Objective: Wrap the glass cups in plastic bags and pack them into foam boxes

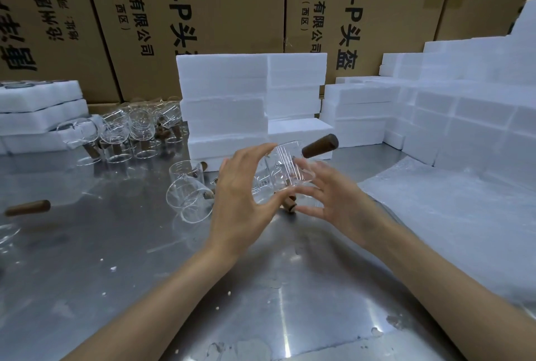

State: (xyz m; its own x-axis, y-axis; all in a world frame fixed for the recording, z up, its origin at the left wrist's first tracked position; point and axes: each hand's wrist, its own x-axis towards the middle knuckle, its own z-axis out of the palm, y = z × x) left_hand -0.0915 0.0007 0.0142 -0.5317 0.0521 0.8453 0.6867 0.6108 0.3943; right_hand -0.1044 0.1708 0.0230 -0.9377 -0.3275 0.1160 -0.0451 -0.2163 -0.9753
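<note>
While my left hand (240,201) and right hand (327,198) cup the glass cup (285,169) with loosely spread fingers, I'd steady its wooden handle (319,146) before bagging.

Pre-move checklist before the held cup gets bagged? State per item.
1. Glass cup between both hands, off the metal table: ok.
2. Grip: left hand and right hand have nearly straight fingers beside the cup; firm hold cannot tell.
3. Wooden handle points up and right, clear of the fingers: ok.
4. Plastic bags lie in a sheet to the right; one opened and ready: cannot tell.
5. Loose cups lie on their sides just left of the left hand; knock risk: not ok.
6. Foam boxes stacked behind; an open one ready: cannot tell.
</note>
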